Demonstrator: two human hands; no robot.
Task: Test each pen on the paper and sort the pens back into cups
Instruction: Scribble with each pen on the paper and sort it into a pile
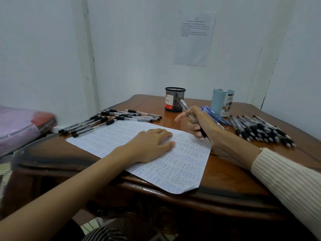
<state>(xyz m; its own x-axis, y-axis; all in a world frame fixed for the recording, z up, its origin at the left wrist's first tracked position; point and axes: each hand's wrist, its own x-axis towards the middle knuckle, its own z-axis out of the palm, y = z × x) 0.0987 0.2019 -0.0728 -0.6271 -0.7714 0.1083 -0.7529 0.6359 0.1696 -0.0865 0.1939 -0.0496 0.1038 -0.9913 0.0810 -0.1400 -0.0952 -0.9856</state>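
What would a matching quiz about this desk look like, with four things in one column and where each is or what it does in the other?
Things:
1. left hand
2. right hand
3. black mesh cup
4. blue pens

Places or states:
A. holds a pen
B. lies flat on the paper
C. lie against the light blue cup
D. stands upright beyond the paper

Pairs: 1-B, 2-A, 3-D, 4-C.

- The left hand (152, 145) is lying palm down with its fingers straight, its bare forearm reaching in from the lower left.
- The right hand (196, 124) is gripping a pen (186, 108) in curled fingers, tip pointing down.
- The right forearm is wearing a cream ribbed sleeve (286, 180).
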